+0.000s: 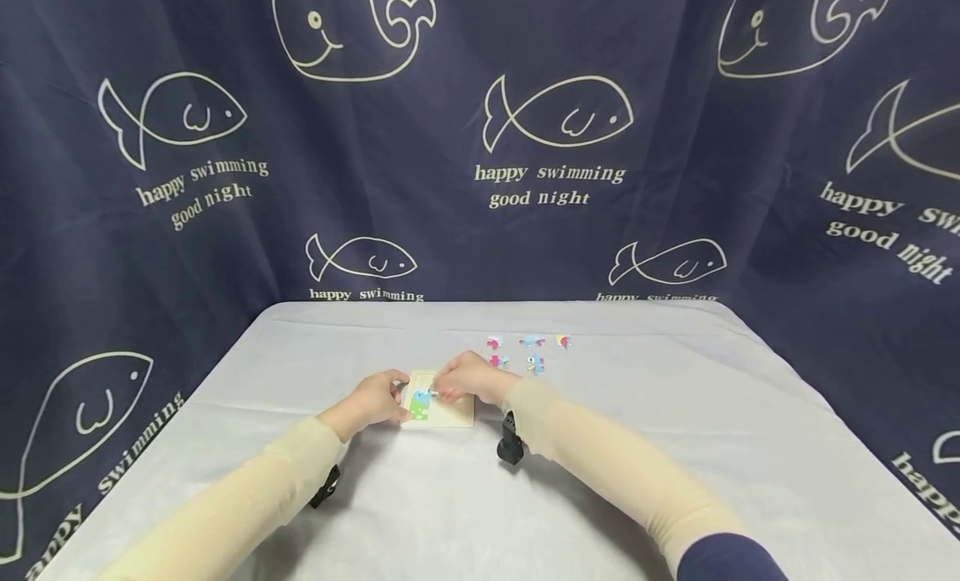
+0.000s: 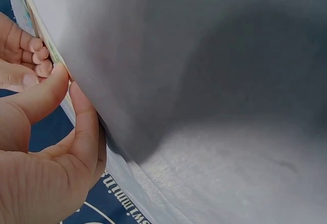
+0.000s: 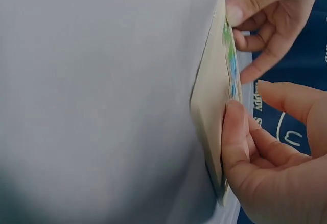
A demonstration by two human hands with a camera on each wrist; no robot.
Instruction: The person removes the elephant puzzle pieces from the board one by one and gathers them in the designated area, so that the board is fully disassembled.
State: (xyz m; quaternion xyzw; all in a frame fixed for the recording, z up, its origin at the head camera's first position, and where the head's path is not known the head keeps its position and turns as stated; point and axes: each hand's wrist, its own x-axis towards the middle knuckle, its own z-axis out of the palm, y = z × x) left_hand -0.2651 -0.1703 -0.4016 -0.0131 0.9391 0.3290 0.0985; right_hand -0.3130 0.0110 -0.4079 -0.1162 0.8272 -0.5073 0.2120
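Note:
A pale wooden puzzle board (image 1: pixel 459 414) lies on the table, its left part filled with joined blue and green puzzle pieces (image 1: pixel 420 406). My left hand (image 1: pixel 378 398) grips the board's left edge; the right wrist view shows its thumb (image 3: pixel 235 15) on the border. Over the middle of the board, my right hand (image 1: pixel 468 377) pinches a small puzzle piece (image 1: pixel 432 392) beside the joined ones. Its fingers (image 3: pixel 236 127) hide most of that piece. In the left wrist view, the board is seen edge-on, mostly behind the fingers.
Several loose puzzle pieces (image 1: pixel 532 342) in pink, blue and yellow lie in two rows behind the right hand. A light grey cloth (image 1: pixel 637 381) covers the table. Behind it hangs a dark blue curtain (image 1: pixel 450 197) with fish and whale drawings.

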